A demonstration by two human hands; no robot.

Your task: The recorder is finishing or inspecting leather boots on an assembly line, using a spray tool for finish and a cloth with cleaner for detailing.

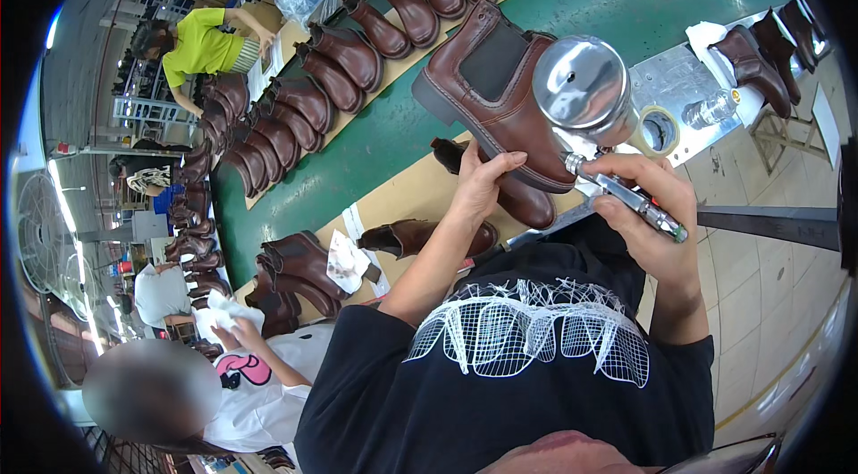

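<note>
A brown ankle boot [509, 108] with a dark elastic side panel is raised in front of me, tilted with its dark sole toward the left. My left hand [483, 186] grips it from below, thumb and fingers closed around its lower part. Wrapped in my right hand [657, 219] is a metal spray gun [631, 199] with a shiny round cup [581, 81]. The gun's front end is close beside the boot, and its cup covers part of the boot. Whether a finger presses the trigger cannot be made out. Below the raised boot, another brown boot [527, 200] lies on the bench.
Rows of brown boots [344, 58] line the green bench [375, 139]. At right are a tape roll [660, 130], a glass jar [710, 108] and more boots [755, 67]. A co-worker in white [264, 385] sits close at left; another in yellow-green [201, 45] works farther off.
</note>
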